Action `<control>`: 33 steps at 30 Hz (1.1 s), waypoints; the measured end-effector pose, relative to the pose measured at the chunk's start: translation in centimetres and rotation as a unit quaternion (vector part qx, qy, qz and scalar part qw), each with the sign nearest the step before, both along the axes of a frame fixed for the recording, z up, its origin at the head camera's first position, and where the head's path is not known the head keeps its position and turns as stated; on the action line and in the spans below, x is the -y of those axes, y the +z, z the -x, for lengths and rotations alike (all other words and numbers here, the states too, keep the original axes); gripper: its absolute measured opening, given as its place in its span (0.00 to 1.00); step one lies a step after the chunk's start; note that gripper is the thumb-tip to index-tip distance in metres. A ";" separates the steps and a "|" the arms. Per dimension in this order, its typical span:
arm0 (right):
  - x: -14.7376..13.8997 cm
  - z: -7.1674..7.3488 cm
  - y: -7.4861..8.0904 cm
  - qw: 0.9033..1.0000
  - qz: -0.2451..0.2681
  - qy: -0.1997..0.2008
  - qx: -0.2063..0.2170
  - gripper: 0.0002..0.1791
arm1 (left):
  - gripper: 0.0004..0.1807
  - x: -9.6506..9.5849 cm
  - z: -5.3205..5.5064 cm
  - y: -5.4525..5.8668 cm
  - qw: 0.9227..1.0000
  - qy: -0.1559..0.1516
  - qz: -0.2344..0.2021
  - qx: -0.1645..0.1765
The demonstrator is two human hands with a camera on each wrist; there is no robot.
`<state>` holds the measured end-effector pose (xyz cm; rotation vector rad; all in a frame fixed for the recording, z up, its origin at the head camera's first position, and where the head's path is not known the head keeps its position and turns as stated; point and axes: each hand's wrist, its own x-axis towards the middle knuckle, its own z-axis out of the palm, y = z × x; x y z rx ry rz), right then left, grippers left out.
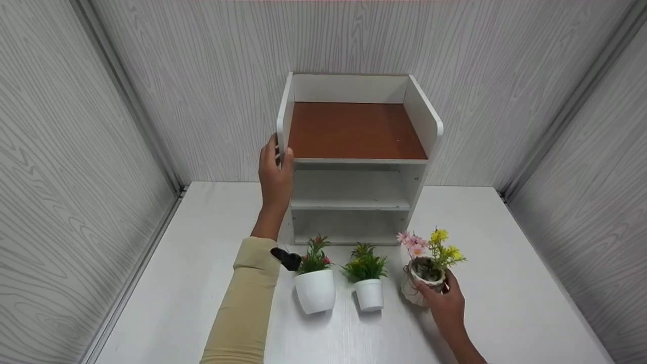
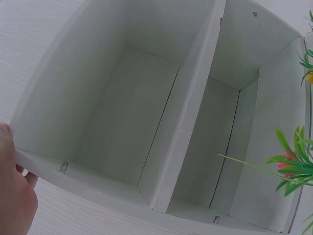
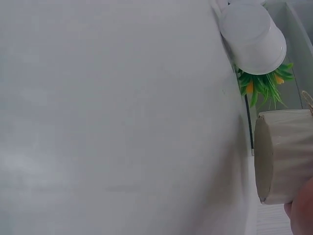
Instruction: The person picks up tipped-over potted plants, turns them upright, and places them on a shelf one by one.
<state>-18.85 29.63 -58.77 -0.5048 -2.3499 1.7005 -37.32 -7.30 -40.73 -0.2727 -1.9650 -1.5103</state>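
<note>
Flowerpot (image 1: pixel 410 292) is grasped in my right hand (image 1: pixel 448 306), inside the table's right edge (image 1: pixel 546 280); my left hand (image 1: pixel 275 174) grips the rack (image 1: pixel 360 162) toward the back edge. Taking hold looks done; placing the flowerpot looks left, with both white pots (image 1: pixel 316 291) unheld.

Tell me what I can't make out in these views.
Left wrist: most of the left hand, cut off by the left edge.
Right wrist: most of the right hand and the flowers in the pot it grips, cut off by the right edge.
Head: part of the leftmost plant, behind a black object, itself too small to identify.
Head: upper back of the bottom compartment, hidden by the board above.
</note>
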 end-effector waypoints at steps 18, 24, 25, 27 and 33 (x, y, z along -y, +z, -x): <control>1.7 0.2 4.0 0.999 0.030 0.016 -0.032 0.60 | 0.32 0.3 -0.5 0.2 1.000 0.003 -0.005 0.005; 2.3 0.3 5.8 0.996 0.044 0.019 -0.073 0.56 | 0.31 0.1 -0.5 0.1 1.000 0.007 -0.002 0.009; 2.3 0.4 6.2 0.995 0.045 0.019 -0.082 0.55 | 0.31 0.1 -0.4 0.1 1.000 0.006 -0.001 0.011; 2.5 0.5 6.9 0.994 0.047 0.022 -0.099 0.54 | 0.31 0.0 -0.5 0.1 1.000 0.005 0.000 0.013; 3.0 0.9 9.1 0.988 0.045 0.025 -0.145 0.50 | 0.31 -0.2 -0.4 0.2 1.000 0.003 -0.001 0.009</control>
